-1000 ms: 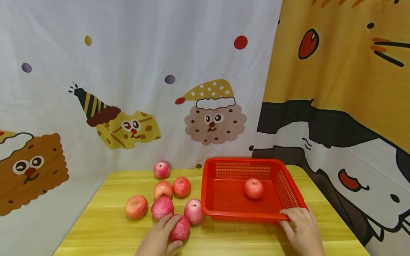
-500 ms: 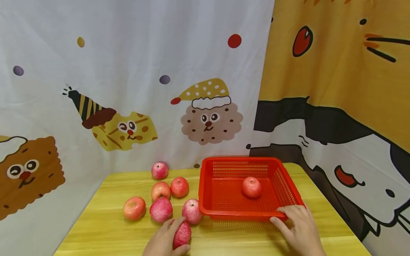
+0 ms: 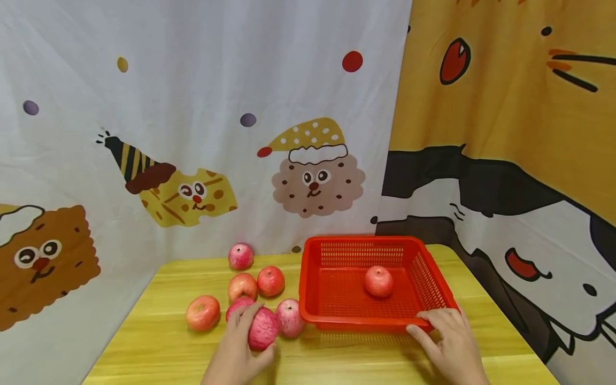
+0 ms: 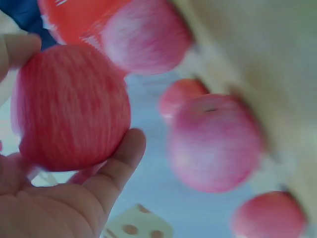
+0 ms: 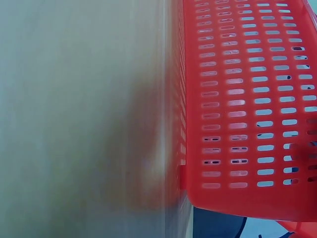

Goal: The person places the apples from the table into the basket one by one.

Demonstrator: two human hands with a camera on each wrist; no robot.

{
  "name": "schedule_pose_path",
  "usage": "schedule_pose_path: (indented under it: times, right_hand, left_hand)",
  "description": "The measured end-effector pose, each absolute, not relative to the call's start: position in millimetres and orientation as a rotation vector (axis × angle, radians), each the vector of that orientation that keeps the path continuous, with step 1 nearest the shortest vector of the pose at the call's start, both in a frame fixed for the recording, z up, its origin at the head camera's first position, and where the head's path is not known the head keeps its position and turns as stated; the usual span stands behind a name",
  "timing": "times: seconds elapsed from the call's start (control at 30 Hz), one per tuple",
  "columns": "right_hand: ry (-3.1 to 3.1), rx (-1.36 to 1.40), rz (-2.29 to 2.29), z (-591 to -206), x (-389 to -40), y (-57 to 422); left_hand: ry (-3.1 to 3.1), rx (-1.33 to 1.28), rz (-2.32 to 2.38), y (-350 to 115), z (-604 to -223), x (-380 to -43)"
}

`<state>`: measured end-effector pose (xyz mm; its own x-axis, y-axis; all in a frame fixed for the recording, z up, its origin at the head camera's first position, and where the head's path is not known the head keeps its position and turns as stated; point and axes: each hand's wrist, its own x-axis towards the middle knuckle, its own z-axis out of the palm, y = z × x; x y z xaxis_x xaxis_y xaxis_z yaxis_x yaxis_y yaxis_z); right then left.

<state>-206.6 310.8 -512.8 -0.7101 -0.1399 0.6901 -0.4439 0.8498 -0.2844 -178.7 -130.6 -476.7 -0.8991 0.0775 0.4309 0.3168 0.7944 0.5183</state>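
Note:
In the head view my left hand (image 3: 231, 347) grips a red streaked apple (image 3: 263, 330) between thumb and fingers. The left wrist view shows that apple (image 4: 74, 106) apart from the table, with other apples beyond it. Just behind it sits a pink-red apple (image 3: 238, 307), partly covered by my fingers, and to its right a paler pink apple (image 3: 290, 318) near the basket. My right hand (image 3: 451, 342) pinches the front right rim of a red plastic basket (image 3: 361, 322). One apple (image 3: 378, 281) lies inside. The right wrist view shows the slotted basket wall (image 5: 247, 119) but no fingers.
More apples stand on the wooden table (image 3: 144, 347): one at the left (image 3: 203, 313), two close together, an orange-red apple (image 3: 243, 287) and a red apple (image 3: 270, 281), and one at the back edge (image 3: 241, 256). A printed curtain (image 3: 207, 107) hangs behind.
My left hand has raised the gripped apple and carried it slightly left and away from me, covering part of the apple behind. The right hand stays at the basket rim.

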Motion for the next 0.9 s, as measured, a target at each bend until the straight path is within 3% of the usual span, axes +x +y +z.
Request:
schedule_pose_path:
  times: [0.27, 0.57, 0.9]
  right_hand:
    - [-2.306, 0.441, 0.555, -516, -210, 311]
    - [-2.345, 0.427, 0.563, -525, -210, 308]
    - [-2.316, 0.423, 0.566, -518, -210, 311]
  left_hand:
    - [-2.502, -0.514, -0.948, -79, -432, -218]
    - [-2.716, -0.604, -0.902, -13, -457, -260]
    - [-2.869, -0.612, -0.619, 15, -463, -275]
